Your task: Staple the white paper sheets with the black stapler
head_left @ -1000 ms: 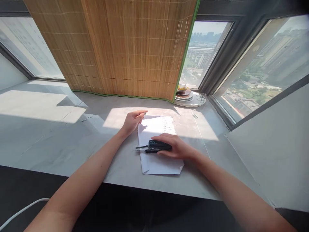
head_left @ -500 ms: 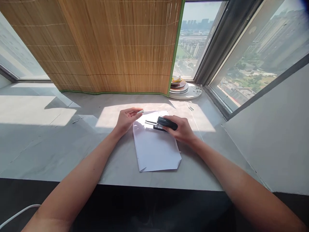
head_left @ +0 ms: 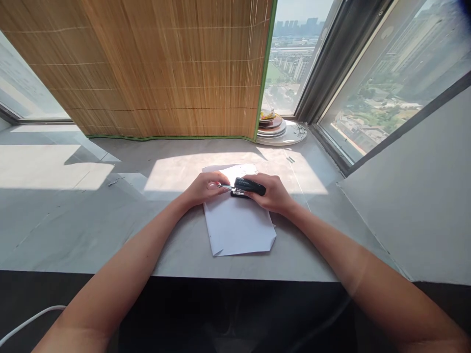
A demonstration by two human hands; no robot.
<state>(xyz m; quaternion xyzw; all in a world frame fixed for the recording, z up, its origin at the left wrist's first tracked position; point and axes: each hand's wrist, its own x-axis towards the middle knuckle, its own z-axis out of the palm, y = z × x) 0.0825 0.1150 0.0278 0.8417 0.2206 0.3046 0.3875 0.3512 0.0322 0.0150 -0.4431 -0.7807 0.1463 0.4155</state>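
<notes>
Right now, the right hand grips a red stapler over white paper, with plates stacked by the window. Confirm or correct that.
The stapler is black, not red, as the head view shows. The rest stands: the right hand grips it over white paper, with plates stacked by the window.

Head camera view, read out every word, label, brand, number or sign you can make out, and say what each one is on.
No text is readable here.
Stapler, in the right hand: pale marking on its black top, too small to read.
Paper: dark marks near its far edge, too small to tell whether they are writing.
</notes>
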